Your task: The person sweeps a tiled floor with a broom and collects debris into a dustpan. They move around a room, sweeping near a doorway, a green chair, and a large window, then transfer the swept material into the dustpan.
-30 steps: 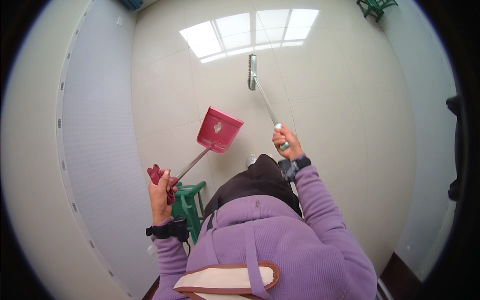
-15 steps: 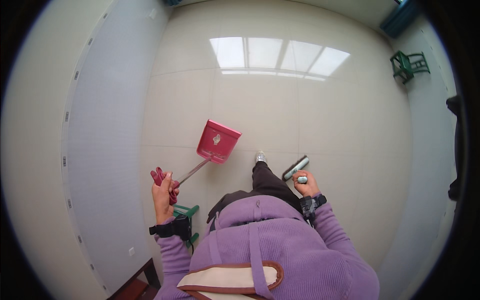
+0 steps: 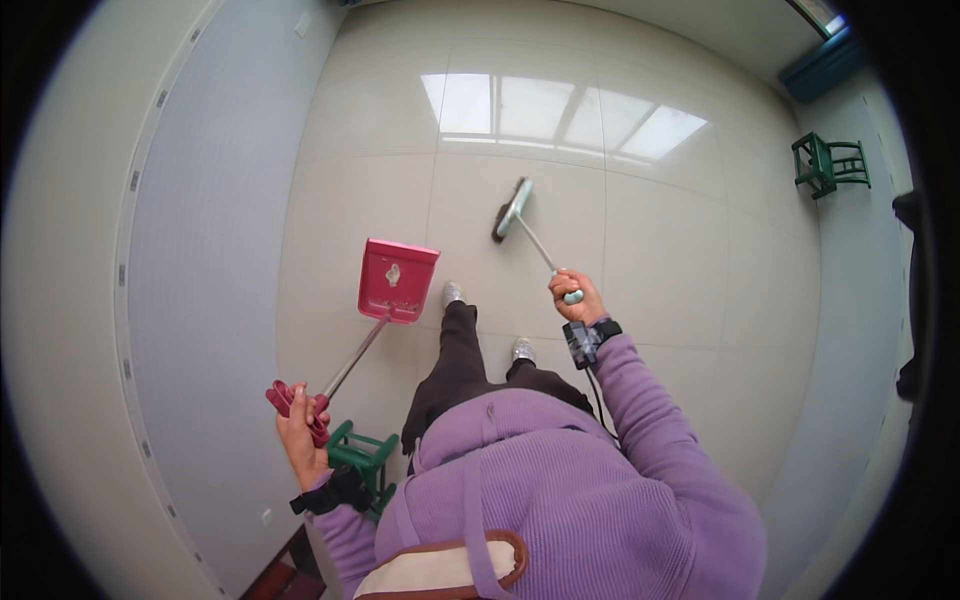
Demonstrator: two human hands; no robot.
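Note:
My left hand [image 3: 303,425] is closed round the red handle of a long-handled dustpan [image 3: 376,280]. Its red pan is down by the floor, ahead of my feet on the left, with some bits of debris inside. In my right hand [image 3: 577,294] is the handle of a broom [image 3: 514,210], gripped near its pale green end. The broom's light green head with dark bristles is out in front, to the right of the dustpan and apart from it. Dark bands with small devices are strapped on both my wrists.
Glossy pale floor tiles [image 3: 660,240] reflect a bright window. A green stool [image 3: 362,450] stands close by my left forearm, and another green stool [image 3: 830,165] is by the right wall. Reddish-brown furniture [image 3: 290,570] is at the lower left. A long wall [image 3: 215,270] runs along the left.
My right hand has reached forward, and the broom head has swung from beside my right leg to well ahead. One foot has stepped forward. The dustpan now appears further left.

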